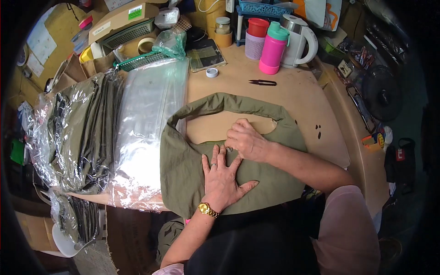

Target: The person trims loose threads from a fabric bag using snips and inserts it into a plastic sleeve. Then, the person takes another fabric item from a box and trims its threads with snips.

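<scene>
An olive green shoulder bag (pixel 270 183) lies flat on the table in front of me, its wide strap (pixel 224 101) arched away from me. My left hand (pixel 223 181), with a gold watch (pixel 208 210) on the wrist, rests on the front of the bag with fingers spread. Just past its fingertips, my right hand (pixel 247 141) is closed in a pinch at the edge of the bag's opening. A narrow zipper-like band (pixel 208 142) runs along that edge. What the right fingers pinch is hidden.
Clear plastic bags (pixel 146 114) and a stack of wrapped olive bags (pixel 82 133) lie to the left. Thread snips (pixel 262 83), a white tape roll (pixel 211 72), a pink bottle (pixel 270 52) and a kettle (pixel 295 41) stand or lie beyond the bag.
</scene>
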{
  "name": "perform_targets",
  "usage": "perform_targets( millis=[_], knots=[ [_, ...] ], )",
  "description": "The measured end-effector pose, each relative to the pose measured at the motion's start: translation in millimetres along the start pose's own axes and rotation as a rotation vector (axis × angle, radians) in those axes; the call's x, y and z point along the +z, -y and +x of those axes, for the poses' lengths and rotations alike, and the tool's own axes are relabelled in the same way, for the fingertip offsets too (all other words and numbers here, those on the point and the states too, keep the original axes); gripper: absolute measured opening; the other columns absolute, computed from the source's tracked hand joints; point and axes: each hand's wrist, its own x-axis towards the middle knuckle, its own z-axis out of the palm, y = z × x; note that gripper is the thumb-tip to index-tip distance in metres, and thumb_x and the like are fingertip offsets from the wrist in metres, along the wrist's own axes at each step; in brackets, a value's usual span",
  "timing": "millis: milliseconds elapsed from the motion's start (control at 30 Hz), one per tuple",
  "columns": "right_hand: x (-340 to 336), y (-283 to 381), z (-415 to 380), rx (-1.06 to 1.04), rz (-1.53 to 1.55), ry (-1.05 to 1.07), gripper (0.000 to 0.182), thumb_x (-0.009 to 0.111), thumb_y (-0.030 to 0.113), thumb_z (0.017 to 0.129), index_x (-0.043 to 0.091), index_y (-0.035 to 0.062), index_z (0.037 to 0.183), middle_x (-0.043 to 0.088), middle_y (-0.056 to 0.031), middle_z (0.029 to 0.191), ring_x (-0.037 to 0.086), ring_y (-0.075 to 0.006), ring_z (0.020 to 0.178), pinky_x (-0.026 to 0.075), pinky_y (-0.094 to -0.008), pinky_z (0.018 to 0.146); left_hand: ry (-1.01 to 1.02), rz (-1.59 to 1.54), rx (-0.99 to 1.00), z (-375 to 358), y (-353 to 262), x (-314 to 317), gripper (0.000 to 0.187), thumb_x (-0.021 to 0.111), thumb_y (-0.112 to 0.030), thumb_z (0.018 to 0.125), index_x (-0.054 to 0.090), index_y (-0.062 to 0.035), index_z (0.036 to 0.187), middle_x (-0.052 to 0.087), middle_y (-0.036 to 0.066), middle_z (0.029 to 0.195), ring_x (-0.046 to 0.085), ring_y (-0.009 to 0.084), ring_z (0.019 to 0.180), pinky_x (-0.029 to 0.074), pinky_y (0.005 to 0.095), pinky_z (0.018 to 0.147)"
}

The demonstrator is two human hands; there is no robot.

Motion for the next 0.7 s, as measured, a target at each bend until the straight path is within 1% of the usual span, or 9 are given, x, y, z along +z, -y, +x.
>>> perform_targets(
  millis=[67, 167, 300, 367, 500, 600, 667, 700],
  knots=[
    [-2.0, -2.3, -4.7, 0.022, 0.013, -0.001, 0.012, 0.067, 0.005, 0.067, 0.064, 0.0088, 0.079, 0.052, -0.0047, 0.081, 0.053, -0.0242, 0.087, 0.039, -0.0425, 0.090, -0.016, -0.011, -0.002, 0.0, 0.7, 1.1, 0.093, 0.063, -0.077, 0.071, 0.051, -0.0184, 0.142, 0.037, 0.029, 0.145, 0.027, 0.0450, 0.142, 0.014, 0.0651, 0.114],
    [-20.9, -7.4, -23.1, 0.055, -0.037, 0.083, 0.011, 0.066, 0.005, 0.067, 0.063, 0.0079, 0.077, 0.052, -0.0045, 0.078, 0.054, -0.0238, 0.086, 0.039, -0.0422, 0.090, -0.032, -0.035, 0.007, 0.3, 0.0, -0.2, 0.093, 0.063, -0.076, 0.071, 0.051, -0.0165, 0.141, 0.036, 0.029, 0.145, 0.027, 0.0454, 0.142, 0.014, 0.0652, 0.114],
    [-7.2, -1.0, -0.4, 0.034, -0.050, 0.077, 0.010, 0.067, 0.008, 0.065, 0.062, 0.0086, 0.074, 0.056, -0.0048, 0.082, 0.055, -0.0235, 0.089, 0.039, -0.0422, 0.091, -0.026, -0.021, 0.014, 1.0, 0.5, 1.5, 0.093, 0.063, -0.076, 0.072, 0.051, -0.0166, 0.142, 0.036, 0.030, 0.145, 0.026, 0.0455, 0.142, 0.014, 0.0655, 0.113],
    [7.0, -0.1, 13.3, 0.015, -0.034, 0.029, 0.010, 0.068, 0.008, 0.066, 0.062, 0.0086, 0.074, 0.057, -0.0047, 0.084, 0.056, -0.0233, 0.091, 0.039, -0.0425, 0.092, -0.013, 0.015, -0.018, 1.8, 1.7, 0.9, 0.093, 0.062, -0.076, 0.072, 0.050, -0.0166, 0.142, 0.037, 0.030, 0.144, 0.026, 0.0457, 0.142, 0.015, 0.0656, 0.113],
    [-10.4, -1.8, -1.6, 0.043, 0.018, 0.038, 0.011, 0.066, 0.006, 0.067, 0.064, 0.0078, 0.077, 0.053, -0.0045, 0.078, 0.054, -0.0230, 0.088, 0.038, -0.0420, 0.092, -0.014, 0.013, -0.018, 0.6, 2.9, 1.1, 0.092, 0.062, -0.077, 0.073, 0.050, -0.0163, 0.142, 0.037, 0.030, 0.144, 0.026, 0.0458, 0.142, 0.016, 0.0659, 0.113],
    [-17.3, -9.0, -11.4, 0.054, -0.064, 0.078, 0.010, 0.065, 0.006, 0.067, 0.063, 0.0082, 0.076, 0.053, -0.0046, 0.078, 0.055, -0.0231, 0.088, 0.039, -0.0415, 0.092, -0.061, -0.023, -0.007, 2.1, 1.8, 1.3, 0.092, 0.061, -0.077, 0.073, 0.052, -0.0151, 0.140, 0.037, 0.030, 0.143, 0.026, 0.0458, 0.141, 0.016, 0.0659, 0.112],
    [-11.4, -3.6, -0.6, 0.053, -0.029, 0.103, 0.011, 0.067, 0.007, 0.068, 0.062, 0.0088, 0.077, 0.057, -0.0049, 0.082, 0.057, -0.0242, 0.091, 0.039, -0.0429, 0.094, -0.049, -0.001, -0.007, 1.7, 1.6, 1.4, 0.092, 0.061, -0.077, 0.073, 0.052, -0.0148, 0.140, 0.038, 0.030, 0.143, 0.027, 0.0460, 0.141, 0.016, 0.0659, 0.112],
    [-4.7, -1.5, 6.1, 0.056, -0.032, 0.098, 0.011, 0.067, 0.007, 0.068, 0.062, 0.0088, 0.077, 0.057, -0.0049, 0.082, 0.057, -0.0242, 0.091, 0.039, -0.0429, 0.094, -0.049, 0.003, -0.002, 1.9, 2.4, 1.8, 0.092, 0.061, -0.077, 0.073, 0.052, -0.0148, 0.140, 0.038, 0.030, 0.143, 0.027, 0.0460, 0.141, 0.016, 0.0659, 0.112]
  ],
)
